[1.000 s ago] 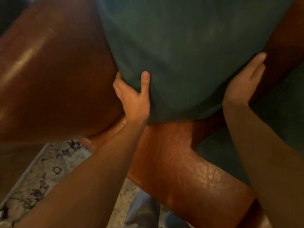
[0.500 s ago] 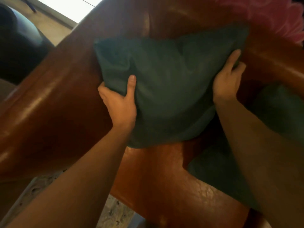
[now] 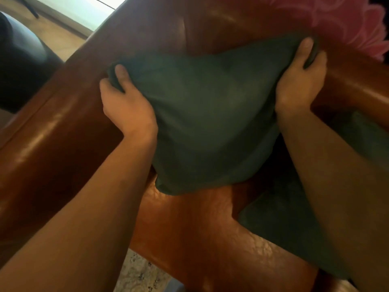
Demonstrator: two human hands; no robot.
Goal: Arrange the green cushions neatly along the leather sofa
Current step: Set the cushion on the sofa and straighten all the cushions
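bare forearms enter from the lower edge. between them, nearest the camera, the seat of the sofa (image 3: 189,228), brown leather, with patterned floor showing below its front edge. a second cushion (image 3: 294,224), green, lies flat on the seat under the right forearm. beyond, the cushion (image 3: 210,123), green, stands tilted with its lower corner touching the seat and its upper edge against the sofa back. left hand (image 3: 126,102) grasps the cushion's upper left corner, thumb on the front face, fingers curled behind the fabric. right hand (image 3: 299,81) grasps the upper right corner the same way, thumb in front, fabric bunched between thumb and fingers. the cushion thus spans the gap between the two hands, hanging mostly below them. farther off, a pink cloth (image 3: 336,20) lies over the sofa back at upper right; a dark chair (image 3: 21,64) stands at upper left beside pale flooring. compared with half a second ago, both hands have shifted from the cushion's sides up to its top corners, and the cushion sits a little further right along the back.
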